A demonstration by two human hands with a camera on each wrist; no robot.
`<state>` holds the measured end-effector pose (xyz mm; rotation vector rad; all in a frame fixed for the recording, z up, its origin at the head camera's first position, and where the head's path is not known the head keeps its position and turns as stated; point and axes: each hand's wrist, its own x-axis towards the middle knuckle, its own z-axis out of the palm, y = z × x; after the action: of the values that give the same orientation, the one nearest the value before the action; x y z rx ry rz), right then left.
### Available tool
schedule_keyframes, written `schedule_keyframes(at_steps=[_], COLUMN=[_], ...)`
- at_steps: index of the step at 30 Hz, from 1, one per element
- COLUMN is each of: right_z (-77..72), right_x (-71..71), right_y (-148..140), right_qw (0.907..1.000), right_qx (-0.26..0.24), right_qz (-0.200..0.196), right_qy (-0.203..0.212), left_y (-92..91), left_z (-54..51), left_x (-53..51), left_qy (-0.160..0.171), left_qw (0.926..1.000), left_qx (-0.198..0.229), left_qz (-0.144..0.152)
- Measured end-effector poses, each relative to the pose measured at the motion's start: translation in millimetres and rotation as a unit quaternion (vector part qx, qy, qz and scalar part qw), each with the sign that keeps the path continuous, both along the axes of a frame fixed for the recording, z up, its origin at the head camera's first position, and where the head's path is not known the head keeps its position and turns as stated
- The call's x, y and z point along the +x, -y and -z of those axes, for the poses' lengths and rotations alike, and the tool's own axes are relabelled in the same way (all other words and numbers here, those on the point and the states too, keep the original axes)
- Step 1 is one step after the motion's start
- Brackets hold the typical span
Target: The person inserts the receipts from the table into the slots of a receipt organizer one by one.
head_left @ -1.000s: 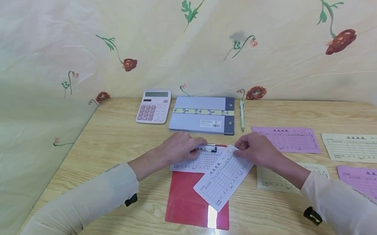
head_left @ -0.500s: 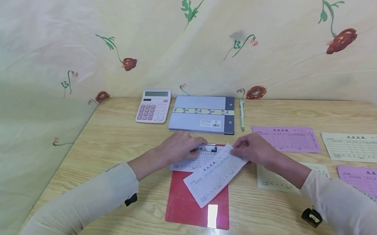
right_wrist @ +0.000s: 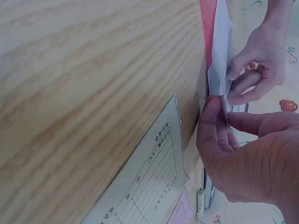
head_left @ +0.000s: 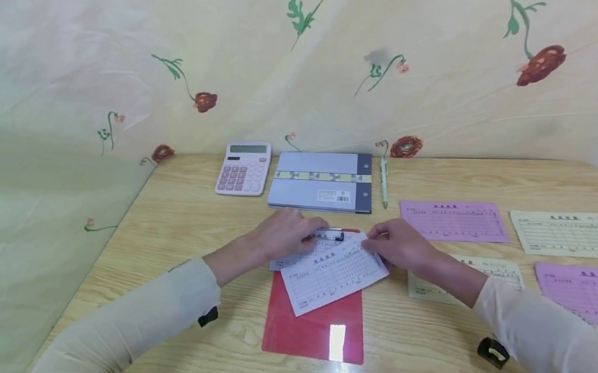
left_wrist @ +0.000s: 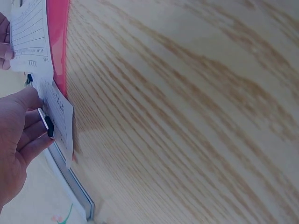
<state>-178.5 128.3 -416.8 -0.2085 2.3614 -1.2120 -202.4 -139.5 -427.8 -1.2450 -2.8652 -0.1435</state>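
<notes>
A red clipboard (head_left: 313, 338) lies on the wooden table, its metal clip (head_left: 333, 235) at the far edge. My left hand (head_left: 284, 236) grips that clip, thumb on one side and curled fingers on the other. One white printed form (head_left: 318, 251) lies under the clip, partly hidden by the hand. A second white form (head_left: 334, 277) slants across it, and my right hand (head_left: 403, 246) pinches its upper right corner between thumb and fingers. In the right wrist view the held form (right_wrist: 219, 70) appears nearly edge-on, close to the left hand (right_wrist: 261, 60).
Behind the clipboard lie a pink-and-white calculator (head_left: 243, 168), a blue binder (head_left: 314, 182) and a pale green pen (head_left: 383, 183). To the right are purple forms (head_left: 453, 220) and pale green forms (head_left: 578, 235). One green form (head_left: 437, 291) lies partly under the right forearm.
The right hand has turned the white form from steeply slanted toward level and drawn it leftward over the clipped form. My left hand has stayed on the clip.
</notes>
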Motion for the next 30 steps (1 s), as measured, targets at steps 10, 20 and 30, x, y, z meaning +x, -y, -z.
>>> schedule_keyframes(at_steps=[10, 20, 30], right_z=[2.4, 6.6, 9.5], right_x=[3.7, 6.7, 9.3], right_y=[7, 12, 15], right_qw=[0.9997, 0.9988, 0.9986], right_qx=[-0.020, -0.042, -0.035], right_qz=[0.011, 0.026, 0.040], right_qy=[-0.012, 0.006, -0.006], left_y=[0.0, -1.0, -1.2], left_z=[-0.3, -2.2, -3.3], left_x=[0.4, -0.9, -1.6], left_qy=[0.024, 0.016, 0.015], left_qw=[0.9997, 0.9998, 0.9998], left_qx=[0.005, -0.005, -0.012], left_qz=[-0.006, -0.006, -0.002])
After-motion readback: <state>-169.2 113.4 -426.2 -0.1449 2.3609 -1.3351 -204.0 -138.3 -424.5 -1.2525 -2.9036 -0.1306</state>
